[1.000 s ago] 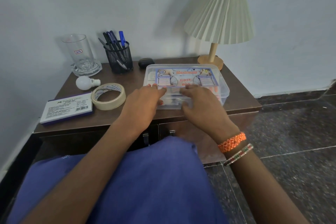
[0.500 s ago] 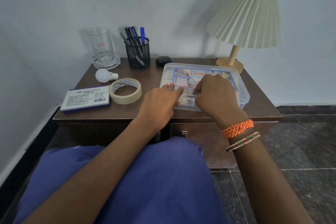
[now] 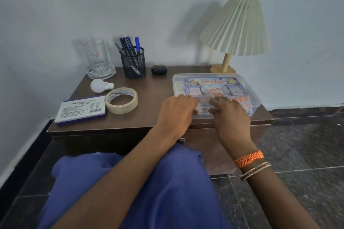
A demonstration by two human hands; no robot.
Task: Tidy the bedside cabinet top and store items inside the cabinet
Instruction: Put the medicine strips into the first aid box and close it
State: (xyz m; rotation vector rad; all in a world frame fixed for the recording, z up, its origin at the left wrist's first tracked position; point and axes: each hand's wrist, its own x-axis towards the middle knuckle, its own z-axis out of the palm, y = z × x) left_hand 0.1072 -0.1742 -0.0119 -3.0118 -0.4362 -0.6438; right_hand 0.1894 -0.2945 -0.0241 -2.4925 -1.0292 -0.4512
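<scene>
A clear plastic first aid box (image 3: 214, 87) with a printed label lies on the right part of the brown cabinet top (image 3: 154, 91). My left hand (image 3: 176, 111) rests on the box's near left edge with the fingers curled over its front. My right hand (image 3: 229, 113) lies flat on the lid's near part, fingers spread. To the left lie a roll of masking tape (image 3: 122, 100), a white and blue stamp pad box (image 3: 81, 108) and a white bulb (image 3: 100, 85). At the back stand a glass mug (image 3: 96, 59), a black mesh pen holder (image 3: 133, 61) and a small black case (image 3: 158, 69).
A table lamp (image 3: 235, 29) with a pleated shade stands at the back right corner. The wall is close behind and to the left. Dark tiled floor (image 3: 307, 145) lies to the right. My blue-clad knee (image 3: 130, 182) is in front of the cabinet doors.
My right hand has slid back from the middle of the lid to its near edge. My left hand stays on the box's front left. The view has shifted slightly.
</scene>
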